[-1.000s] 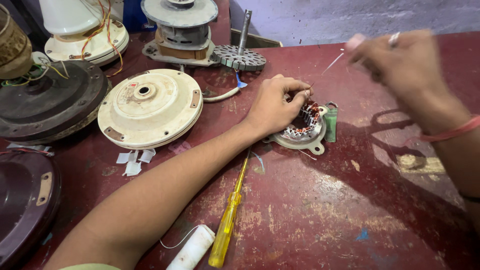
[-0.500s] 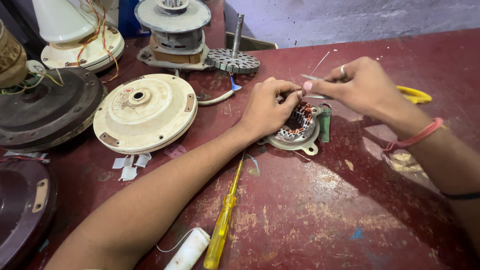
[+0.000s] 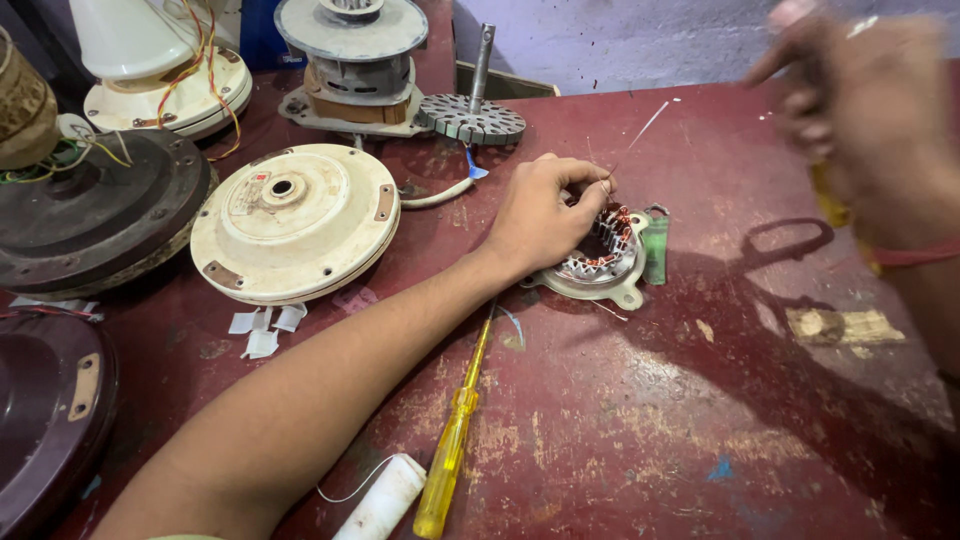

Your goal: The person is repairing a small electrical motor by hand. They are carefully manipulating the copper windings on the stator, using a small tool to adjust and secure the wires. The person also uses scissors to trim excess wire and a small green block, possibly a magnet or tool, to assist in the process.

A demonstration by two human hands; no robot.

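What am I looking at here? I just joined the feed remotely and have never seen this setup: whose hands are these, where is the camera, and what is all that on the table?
There is no machine here: the camera sits on a person's head and looks down at their own two bare hands over a worn red table. The left hand rests on a small stator with copper windings and pinches a thin thread or wire at its rim. The right hand is raised and blurred; it seems to hold something yellow, but I cannot tell what. Also on the table: a yellow screwdriver, a white spool, a cream fan motor cover, a dark round housing and a rotor on a shaft.
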